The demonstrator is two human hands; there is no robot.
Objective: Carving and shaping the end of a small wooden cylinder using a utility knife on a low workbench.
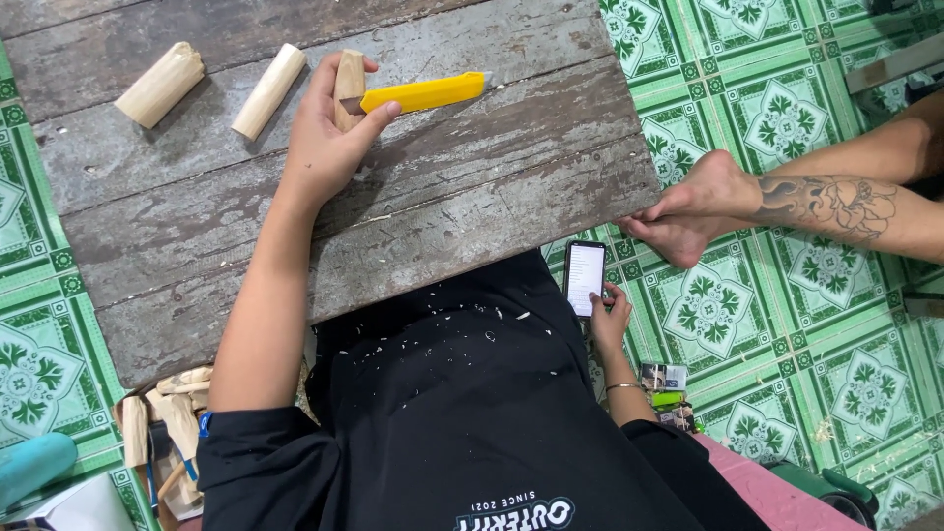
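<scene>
Here the left hand grips a wood piece and a yellow knife on the grey board, fingers curled around both. The right hand clasps a phone beside it. 2 more sticks lie just left.

Bright, even daylight; no harsh glare; soft short shadows under wood pieces on tabletop, falling toward 5 o'clock; phone screen blown out white, details unreadable; green floor tiles vivid, saturated; focus sharp at centre; mild wide-angle stretch toward 3 and 9 o'clock edges; slight softness at 7 o'clock corner.
</scene>
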